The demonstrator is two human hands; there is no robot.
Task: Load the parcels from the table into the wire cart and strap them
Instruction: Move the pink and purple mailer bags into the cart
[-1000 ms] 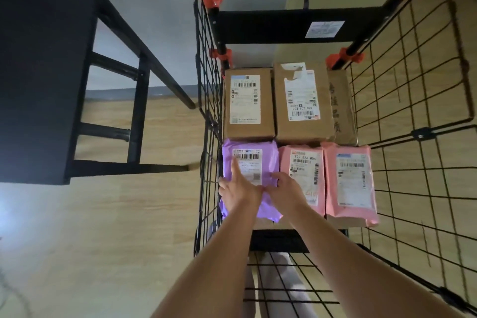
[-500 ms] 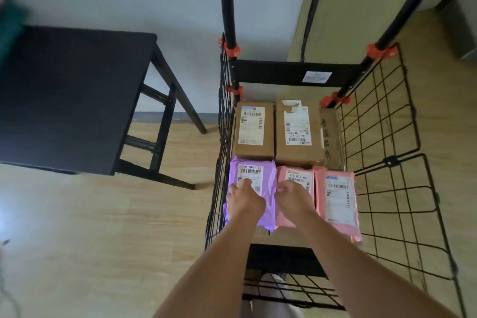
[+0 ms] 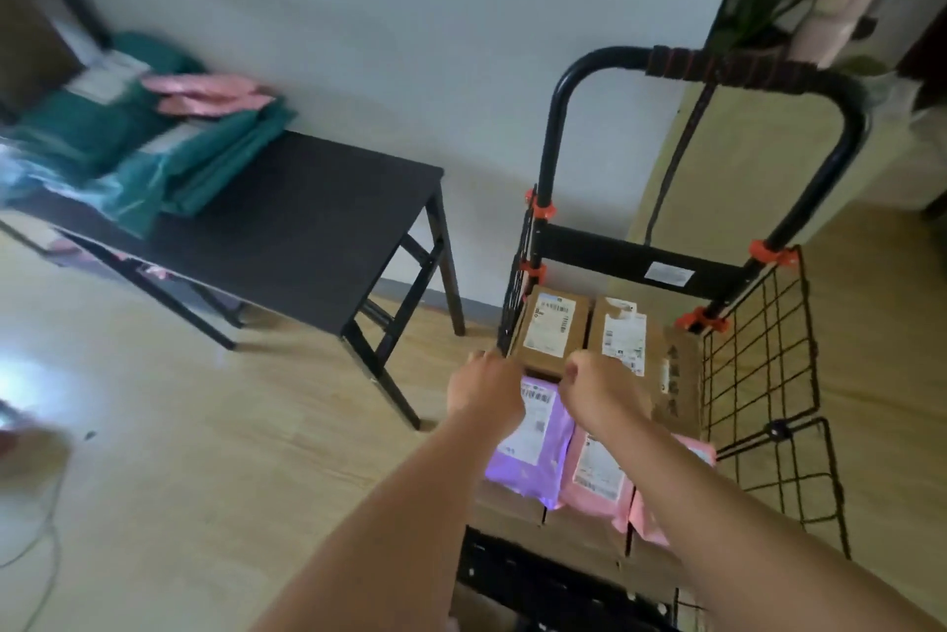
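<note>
- Teal-green plastic mailers [image 3: 153, 170] lie heaped at the far end of the black table [image 3: 317, 211], at your 10 o'clock, with pink mailers [image 3: 205, 93] on top. That corner is blurred, so you can't count them.
- Expect them to be light, floppy and slick. They will likely sag from a corner, so take each across its middle or by both short edges.
- Your left hand [image 3: 484, 388] hovers over the cart's left edge at 12 o'clock. Its fingers are foreshortened, so their state can't be told.
- Your right hand [image 3: 599, 390], just beside it, has its fingers curled under with nothing seen in them.
- The wire cart [image 3: 758, 349] stands at 1 o'clock. It holds two cardboard boxes [image 3: 551, 334] at the back, with a purple mailer [image 3: 538, 447] and a pink pouch [image 3: 597, 472] in front, resting on more cardboard.
- The tabletop looks smooth and dark, so mailers should slide off it easily.
- The pale wood floor [image 3: 205, 452] has a thin cable [image 3: 41, 529] at 8 o'clock. Mind it when you step over.
</note>
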